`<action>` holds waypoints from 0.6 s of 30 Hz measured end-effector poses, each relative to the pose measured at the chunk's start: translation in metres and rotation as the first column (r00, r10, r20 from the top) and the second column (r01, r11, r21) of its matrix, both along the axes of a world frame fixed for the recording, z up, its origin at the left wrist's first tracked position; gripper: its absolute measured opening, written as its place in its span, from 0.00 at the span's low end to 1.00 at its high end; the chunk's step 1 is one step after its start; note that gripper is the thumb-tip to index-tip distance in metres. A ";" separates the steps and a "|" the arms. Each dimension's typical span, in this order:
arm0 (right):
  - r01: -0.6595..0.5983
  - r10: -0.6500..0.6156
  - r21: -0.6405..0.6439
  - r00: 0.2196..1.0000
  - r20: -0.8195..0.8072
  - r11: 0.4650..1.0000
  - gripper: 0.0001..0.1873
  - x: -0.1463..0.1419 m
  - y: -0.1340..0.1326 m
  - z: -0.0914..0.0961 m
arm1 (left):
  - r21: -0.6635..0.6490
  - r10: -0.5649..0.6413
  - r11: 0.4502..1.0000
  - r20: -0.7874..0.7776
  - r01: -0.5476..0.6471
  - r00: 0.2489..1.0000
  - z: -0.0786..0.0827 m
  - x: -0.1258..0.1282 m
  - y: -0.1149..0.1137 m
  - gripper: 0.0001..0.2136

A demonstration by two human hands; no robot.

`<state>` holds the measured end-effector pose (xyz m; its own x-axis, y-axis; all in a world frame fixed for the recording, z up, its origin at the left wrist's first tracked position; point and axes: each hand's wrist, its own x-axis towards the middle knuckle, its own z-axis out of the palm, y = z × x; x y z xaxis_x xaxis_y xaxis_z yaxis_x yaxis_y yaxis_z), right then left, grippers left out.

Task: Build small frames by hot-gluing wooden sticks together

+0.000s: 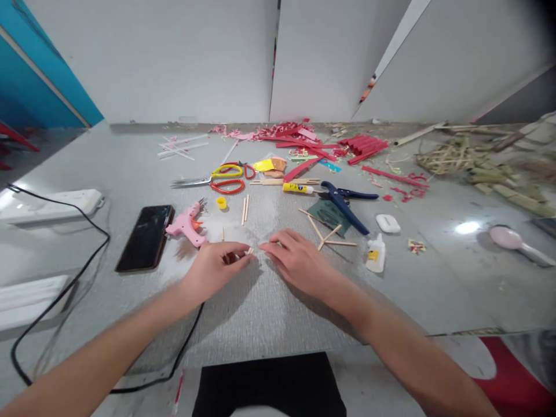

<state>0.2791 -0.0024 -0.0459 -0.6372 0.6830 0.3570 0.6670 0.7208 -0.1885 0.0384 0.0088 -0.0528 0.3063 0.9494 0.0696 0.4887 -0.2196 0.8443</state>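
In the head view, the left hand (216, 263) is pinching a thin wooden stick (249, 251) at its fingertips, low over the grey desk (269, 301) beside the pink glue gun (187, 224), while the right hand (295, 259) is resting flat with loosely spread fingers, its fingertips nearly meeting the stick. The stick is looking light, stiff and easy to snap, so gripping near its end with a gentle pinch seems best. The yellow glue stick (297, 187) is carrying dark lettering too small to read.

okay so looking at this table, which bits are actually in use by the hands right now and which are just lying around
In use:
left hand pinching a small wooden stick
right hand flat beside it
pink glue gun close by

Lying about:
phone
scissors
blue pliers
glue bottle
red paper strips
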 end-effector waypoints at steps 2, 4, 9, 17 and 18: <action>0.009 -0.015 -0.034 0.988 -0.152 0.999 0.10 -0.001 0.000 0.001 | 0.044 -0.048 0.998 -0.035 0.049 0.998 -0.003 0.000 -0.003 0.13; 0.017 -0.042 -0.088 0.956 -0.292 0.996 0.07 -0.003 -0.001 0.001 | 0.110 -0.089 0.989 -0.075 0.097 0.993 -0.006 0.000 -0.006 0.15; 0.035 -0.182 -0.315 0.874 -0.451 0.948 0.02 -0.007 -0.003 -0.002 | 0.311 -0.103 0.927 -0.332 0.211 0.938 -0.009 -0.001 -0.007 0.10; 0.069 -0.362 -0.501 0.775 -0.518 0.863 0.04 -0.007 0.001 -0.002 | 0.324 -0.263 0.826 -0.502 0.462 0.824 0.026 -0.026 0.008 0.30; 0.069 -0.365 -0.501 0.771 -0.522 0.863 0.04 -0.007 0.001 -0.002 | 0.279 -0.297 0.823 -0.532 0.495 0.793 0.028 -0.029 0.009 0.33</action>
